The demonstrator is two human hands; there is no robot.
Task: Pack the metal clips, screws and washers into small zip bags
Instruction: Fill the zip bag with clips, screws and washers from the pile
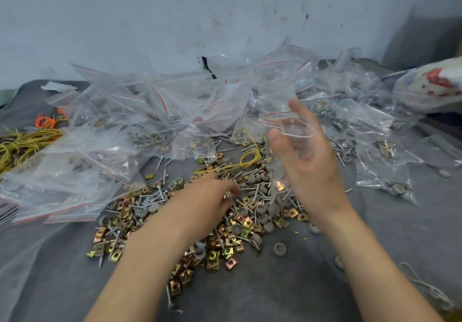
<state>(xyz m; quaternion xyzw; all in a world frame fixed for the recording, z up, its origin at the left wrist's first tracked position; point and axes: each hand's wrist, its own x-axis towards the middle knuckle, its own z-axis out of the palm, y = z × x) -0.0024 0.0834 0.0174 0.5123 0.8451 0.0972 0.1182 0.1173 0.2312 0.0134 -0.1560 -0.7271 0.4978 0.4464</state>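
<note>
A loose heap of brass-coloured metal clips [231, 240], silver screws [160, 192] and grey round washers [280, 248] lies on the grey cloth in front of me. My right hand [307, 161] holds a small clear zip bag [280, 171] upright with its mouth held wide; a clip and a few parts sit at the bag's bottom. My left hand [210, 201] rests palm down on the heap, its fingertips curled into the screws; whether it pinches a piece is hidden.
Many clear zip bags [160, 106] with red seal lines, some filled, are piled along the back and left. Yellow wires [22, 144] and orange ties [46, 121] lie at the far left. A large patterned bag [430, 86] sits at the right. A stained wall stands behind.
</note>
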